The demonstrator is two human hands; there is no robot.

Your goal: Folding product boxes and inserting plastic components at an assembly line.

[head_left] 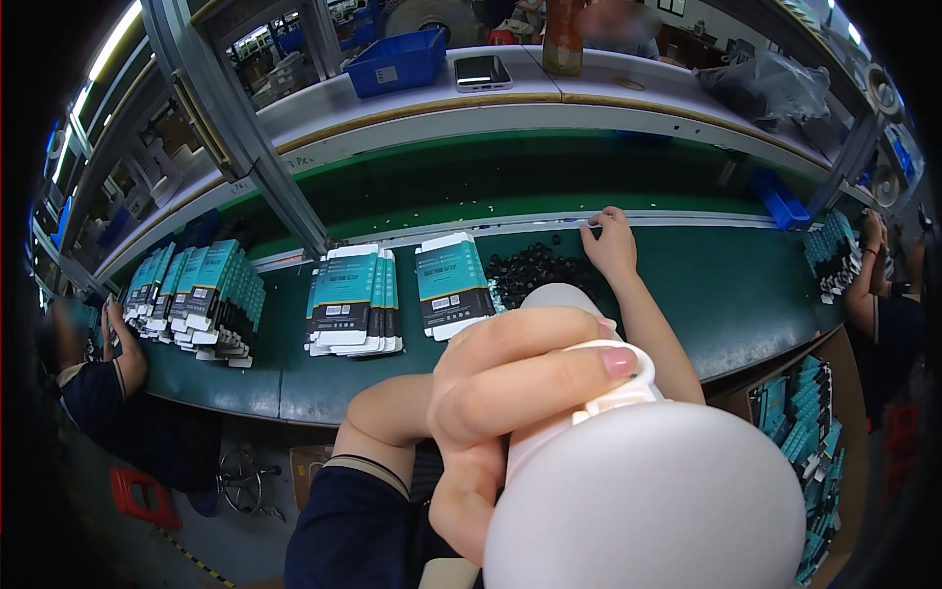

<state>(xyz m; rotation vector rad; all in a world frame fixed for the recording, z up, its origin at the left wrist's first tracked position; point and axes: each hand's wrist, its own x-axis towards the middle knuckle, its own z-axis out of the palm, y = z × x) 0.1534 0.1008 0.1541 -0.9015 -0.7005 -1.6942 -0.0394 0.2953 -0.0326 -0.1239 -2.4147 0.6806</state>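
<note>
Close in front, my left hand (525,383) is closed around a smooth white object (643,501) with a large rounded body and a small loop under my fingers; its kind I cannot make out. Across the green table, my right hand (614,245) lies by the metal rail at the far edge, its fingers loosely bent and apart, with no object visible in them. Beside it spreads a pile of small black parts (535,273), partly hidden by the white object. Left of the pile, teal, black and white flat cartons (451,280) lie stacked, with another carton stack (348,290) further left.
Beyond the rail runs a green belt (442,191) under a shelf holding a blue bin (397,61) and a phone (482,73). An open cardboard box of cartons (854,442) stands at right. Co-workers' arms (128,348) show at both sides.
</note>
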